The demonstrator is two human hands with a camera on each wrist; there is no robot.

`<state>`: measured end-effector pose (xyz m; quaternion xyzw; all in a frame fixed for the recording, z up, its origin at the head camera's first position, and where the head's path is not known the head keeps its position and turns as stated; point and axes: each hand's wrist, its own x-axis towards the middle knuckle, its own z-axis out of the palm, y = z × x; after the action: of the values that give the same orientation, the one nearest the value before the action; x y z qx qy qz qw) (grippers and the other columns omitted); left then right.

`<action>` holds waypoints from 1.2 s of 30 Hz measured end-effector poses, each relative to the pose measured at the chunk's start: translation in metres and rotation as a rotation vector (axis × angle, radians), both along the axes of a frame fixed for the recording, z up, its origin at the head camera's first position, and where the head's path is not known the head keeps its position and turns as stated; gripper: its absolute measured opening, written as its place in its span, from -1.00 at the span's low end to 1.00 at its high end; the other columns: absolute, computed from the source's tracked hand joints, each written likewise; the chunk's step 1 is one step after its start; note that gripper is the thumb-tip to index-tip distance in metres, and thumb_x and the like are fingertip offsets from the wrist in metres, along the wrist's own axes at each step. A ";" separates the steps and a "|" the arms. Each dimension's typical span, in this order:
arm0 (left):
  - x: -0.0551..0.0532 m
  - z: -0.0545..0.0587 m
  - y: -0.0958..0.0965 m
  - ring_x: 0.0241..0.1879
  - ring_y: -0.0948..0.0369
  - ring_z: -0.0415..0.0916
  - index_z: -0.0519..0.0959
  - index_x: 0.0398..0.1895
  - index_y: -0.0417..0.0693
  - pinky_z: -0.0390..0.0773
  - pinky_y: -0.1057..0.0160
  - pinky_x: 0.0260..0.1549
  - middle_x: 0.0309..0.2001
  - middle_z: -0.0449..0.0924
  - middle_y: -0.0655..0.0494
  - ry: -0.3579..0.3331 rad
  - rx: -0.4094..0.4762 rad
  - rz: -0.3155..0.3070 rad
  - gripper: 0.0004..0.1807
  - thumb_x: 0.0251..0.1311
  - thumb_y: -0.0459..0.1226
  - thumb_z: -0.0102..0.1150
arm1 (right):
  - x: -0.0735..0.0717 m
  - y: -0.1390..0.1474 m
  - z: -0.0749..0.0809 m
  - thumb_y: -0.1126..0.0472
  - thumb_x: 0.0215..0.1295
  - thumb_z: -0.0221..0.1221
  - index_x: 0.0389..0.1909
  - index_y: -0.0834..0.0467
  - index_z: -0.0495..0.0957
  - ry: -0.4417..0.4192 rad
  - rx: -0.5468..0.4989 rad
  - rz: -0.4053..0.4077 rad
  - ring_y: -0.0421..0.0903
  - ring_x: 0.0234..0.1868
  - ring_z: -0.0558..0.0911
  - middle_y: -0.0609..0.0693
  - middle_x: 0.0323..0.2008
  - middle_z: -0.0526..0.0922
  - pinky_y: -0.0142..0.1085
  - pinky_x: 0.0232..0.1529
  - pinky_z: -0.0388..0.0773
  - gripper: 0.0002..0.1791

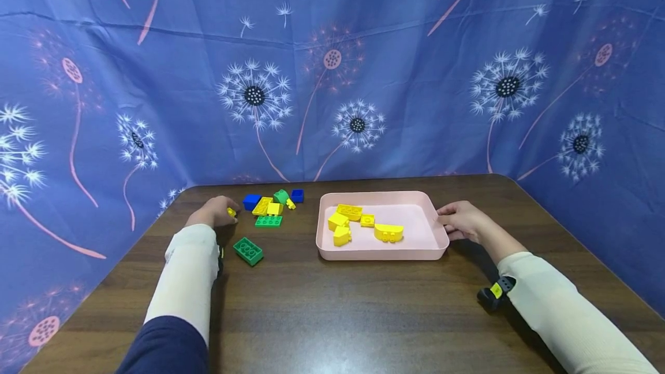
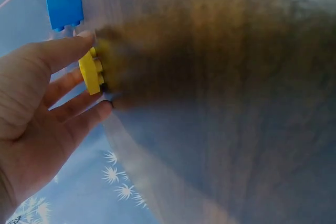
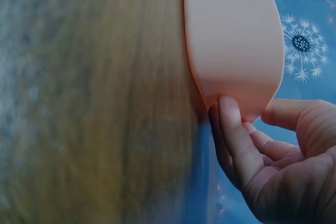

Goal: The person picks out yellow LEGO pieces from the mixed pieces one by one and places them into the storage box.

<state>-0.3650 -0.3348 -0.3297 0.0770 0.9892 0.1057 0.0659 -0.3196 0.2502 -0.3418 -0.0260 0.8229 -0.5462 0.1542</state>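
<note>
At the table's left side my left hand (image 1: 214,212) pinches a small yellow toy brick (image 2: 92,74) between thumb and fingers. Its studs show in the left wrist view. My right hand (image 1: 464,221) holds the right end of a pink tray (image 1: 384,255), thumb at the rim and fingers against the outer wall (image 3: 231,35). Inside the tray lie several yellow bricks, among them a rounded one (image 1: 388,232) and a flat rectangular one (image 1: 350,212).
Right of my left hand is a loose group of bricks: a blue brick (image 1: 251,201), a green plate (image 1: 268,221), a rounded green piece (image 1: 281,197) and several yellow ones. A green brick (image 1: 249,251) lies nearer. Behind the table hangs a blue dandelion-print cloth (image 1: 415,103).
</note>
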 end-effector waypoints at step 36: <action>0.026 0.019 0.007 -0.45 0.18 0.52 0.75 -0.37 -0.17 0.57 0.08 -0.28 -0.40 0.68 0.08 0.083 -0.005 -0.113 -0.87 -0.02 -0.31 0.41 | -0.001 0.004 -0.004 0.37 0.39 0.01 0.25 0.61 0.16 0.005 -0.012 0.000 -0.14 -0.30 0.64 0.16 -0.20 0.60 -0.13 -0.22 0.66 -0.47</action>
<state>-0.3386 -0.3276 -0.3102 0.1367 0.9854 0.0962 0.0311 -0.3206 0.2538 -0.3454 -0.0284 0.8201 -0.5509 0.1522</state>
